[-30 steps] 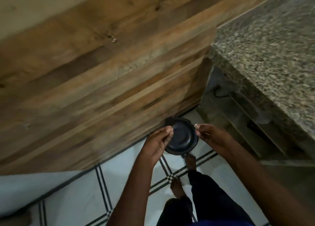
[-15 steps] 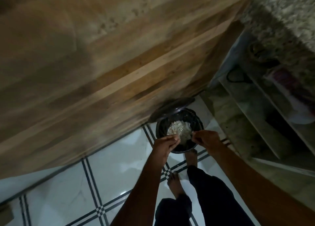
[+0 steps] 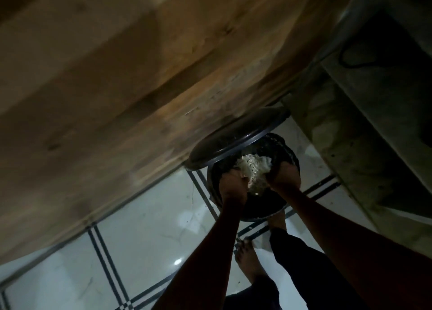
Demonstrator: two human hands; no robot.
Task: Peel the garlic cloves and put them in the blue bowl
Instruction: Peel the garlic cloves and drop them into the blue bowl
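Dim view down at a dark round bin (image 3: 268, 206) on the tiled floor (image 3: 145, 227), its lid (image 3: 236, 136) tipped up against a wooden panel (image 3: 140, 80). The left hand (image 3: 232, 184) and right hand (image 3: 284, 177) reach inside, flanking a pale heap of scraps (image 3: 253, 167)

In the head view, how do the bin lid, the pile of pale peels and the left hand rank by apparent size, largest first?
1. Bin lid, clearly the largest.
2. Pile of pale peels and left hand look about alike; the hand is nearer the camera, so I leave them unranked.
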